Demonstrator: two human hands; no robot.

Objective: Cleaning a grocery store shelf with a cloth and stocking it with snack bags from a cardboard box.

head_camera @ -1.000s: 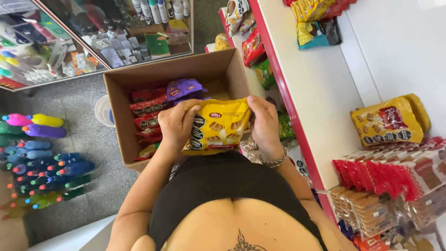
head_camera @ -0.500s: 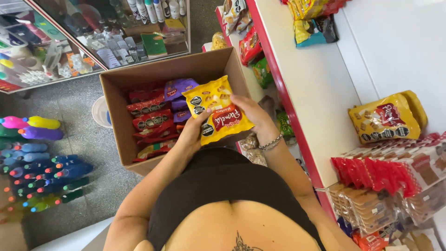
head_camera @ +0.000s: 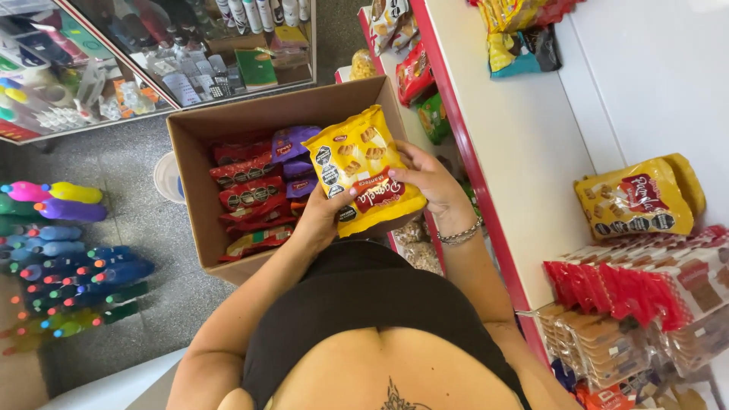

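A yellow snack bag [head_camera: 364,163] with a red label is held up over the open cardboard box [head_camera: 199,205]. My left hand [head_camera: 323,216] grips its lower left edge. My right hand [head_camera: 429,182], with a metal bracelet at the wrist, grips its right side. The bag is tilted, front face towards me. Inside the box lie red and purple snack packets [head_camera: 250,182] in rows.
A white shelf with a red edge [head_camera: 471,159] runs along the right, bearing another yellow bag [head_camera: 638,197], red-wrapped packs [head_camera: 615,288] and more snacks at the top. A glass display case [head_camera: 152,61] stands behind the box. Coloured bottles [head_camera: 61,250] lie on the floor at left.
The yellow bag was held low with its back facing me; both hands turned it over and raised it, so its front now faces up above the box.
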